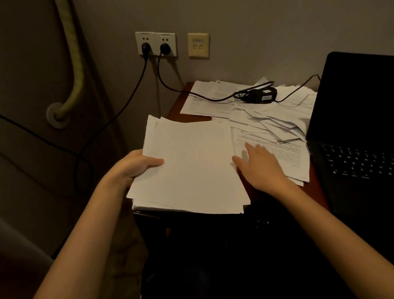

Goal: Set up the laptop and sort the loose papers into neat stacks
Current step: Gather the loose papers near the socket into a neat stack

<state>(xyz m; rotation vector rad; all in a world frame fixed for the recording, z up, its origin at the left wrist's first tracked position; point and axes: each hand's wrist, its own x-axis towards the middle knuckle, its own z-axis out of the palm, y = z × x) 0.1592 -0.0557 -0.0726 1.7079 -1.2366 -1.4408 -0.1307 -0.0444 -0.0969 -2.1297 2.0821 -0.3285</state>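
Left hand grips the left edge of a paper stack, thumb on top, stack overhanging the counter corner. Right hand, fingers straight and spread, rests on loose papers beside it. Charger lies on the papers farther back. Open laptop at right, screen dark.

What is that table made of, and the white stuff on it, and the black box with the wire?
The table looks like reddish-brown wood or wood veneer with a smooth, slightly glossy top. The sheets are thin matte paper: they bend, overlap, and some show printed lines. The black box is probably hard plastic, since it has a dull sheen and a label; its cable looks rubbery.
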